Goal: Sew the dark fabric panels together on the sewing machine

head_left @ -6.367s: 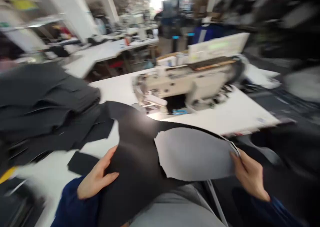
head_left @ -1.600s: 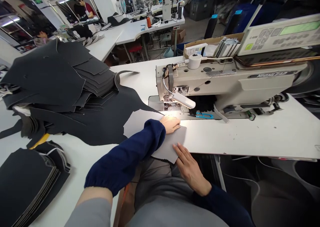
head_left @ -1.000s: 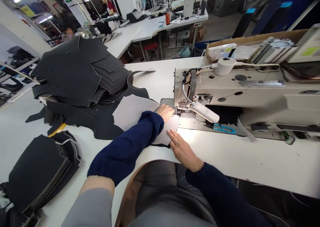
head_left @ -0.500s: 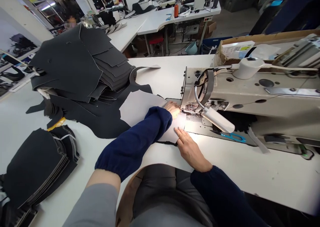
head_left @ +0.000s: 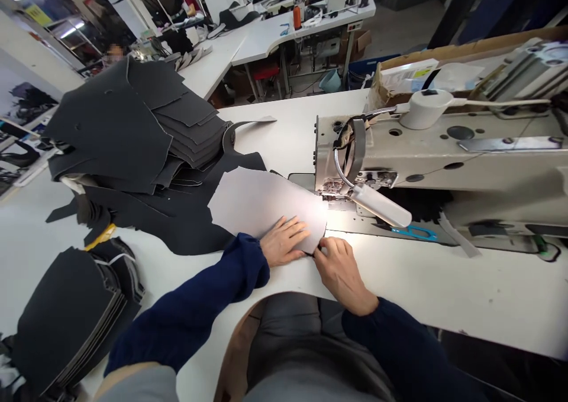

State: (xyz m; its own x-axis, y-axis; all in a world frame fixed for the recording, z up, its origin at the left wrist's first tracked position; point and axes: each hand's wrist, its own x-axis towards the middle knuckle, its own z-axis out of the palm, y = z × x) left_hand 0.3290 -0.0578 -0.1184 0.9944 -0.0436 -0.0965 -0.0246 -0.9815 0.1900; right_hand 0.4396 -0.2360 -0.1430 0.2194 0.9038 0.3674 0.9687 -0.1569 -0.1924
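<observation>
A light grey fabric panel (head_left: 252, 198) lies on the white table in front of the sewing machine (head_left: 355, 154), its right edge close to the needle area. Dark material shows under its near right corner. My left hand (head_left: 284, 240) rests flat on the panel's near edge, fingers spread. Beside it, my right hand (head_left: 339, 267) pinches the panel's near right corner between thumb and curled fingers. The panel's left part overlaps a black fabric piece (head_left: 195, 230).
A tall stack of black cut pieces (head_left: 106, 124) stands at the left, with a bundled stack (head_left: 66, 319) nearer me. A lamp (head_left: 381, 206) and a blue thread snipper (head_left: 415, 232) are by the machine. Behind it stands a cardboard box (head_left: 470, 50). A person (head_left: 189, 0) is far back.
My left hand has come back from beside the needle to the panel's near edge. My right hand has shifted from lying flat to pinching the corner. The view has tilted slightly.
</observation>
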